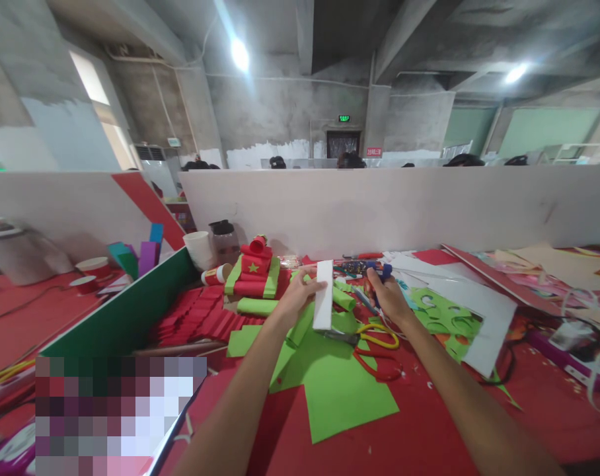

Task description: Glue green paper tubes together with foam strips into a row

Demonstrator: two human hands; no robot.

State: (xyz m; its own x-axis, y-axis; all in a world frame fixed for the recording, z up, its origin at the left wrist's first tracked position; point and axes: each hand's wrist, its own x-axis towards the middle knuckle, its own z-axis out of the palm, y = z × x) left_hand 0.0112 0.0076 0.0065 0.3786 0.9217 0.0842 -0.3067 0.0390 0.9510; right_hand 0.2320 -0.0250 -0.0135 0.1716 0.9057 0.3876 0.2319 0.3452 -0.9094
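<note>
My left hand (296,296) is closed on a white paper strip (324,297) that stands upright above the table. Just to the right, my right hand (386,292) grips blue-handled scissors (379,270), their blades hidden behind the fingers. Below both hands lie green paper sheets (337,387) and rolled green paper tubes (343,299). Yellow-handled scissors (379,336) and red-handled scissors (376,367) rest on the red table beneath my right wrist.
A red and green paper model with a yellow star (254,271) stands behind the hands, beside folded red paper (201,317), a white cup (199,248) and a dark jar (224,239). White sheets with green cut-outs (453,317) lie right. A grey partition wall (404,205) closes the back.
</note>
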